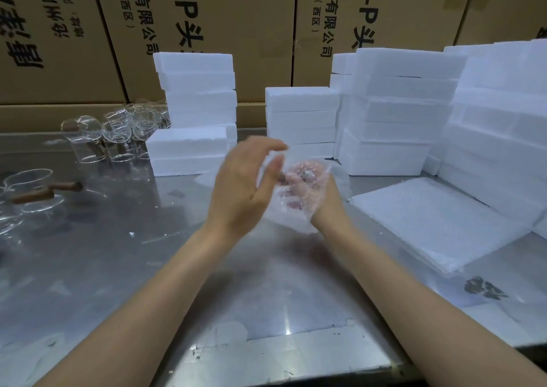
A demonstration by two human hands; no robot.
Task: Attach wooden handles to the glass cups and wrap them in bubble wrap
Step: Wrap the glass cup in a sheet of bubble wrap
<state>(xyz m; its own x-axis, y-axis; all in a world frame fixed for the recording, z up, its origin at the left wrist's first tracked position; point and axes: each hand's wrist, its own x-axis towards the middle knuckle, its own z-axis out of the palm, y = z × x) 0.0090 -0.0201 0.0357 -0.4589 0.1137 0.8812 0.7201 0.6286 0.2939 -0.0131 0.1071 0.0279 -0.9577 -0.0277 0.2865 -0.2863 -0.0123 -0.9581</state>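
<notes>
The right hand (307,191) is cupping a bubble-wrapped bundle (296,188), fingers curled around it inside the wrap, held above the steel worktop (124,262). The left hand (245,185) is pressing against the bundle's left side, fingers fairly straight. Left of the hands, glass cups (118,132) with wooden handles (47,191) are standing. A bubble wrap stack (429,218) is lying right of them, foam blocks (302,120) behind.

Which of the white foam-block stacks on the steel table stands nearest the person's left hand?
The low two-block foam stack just left of the left hand; taller stacks stand behind it and further right.
</notes>
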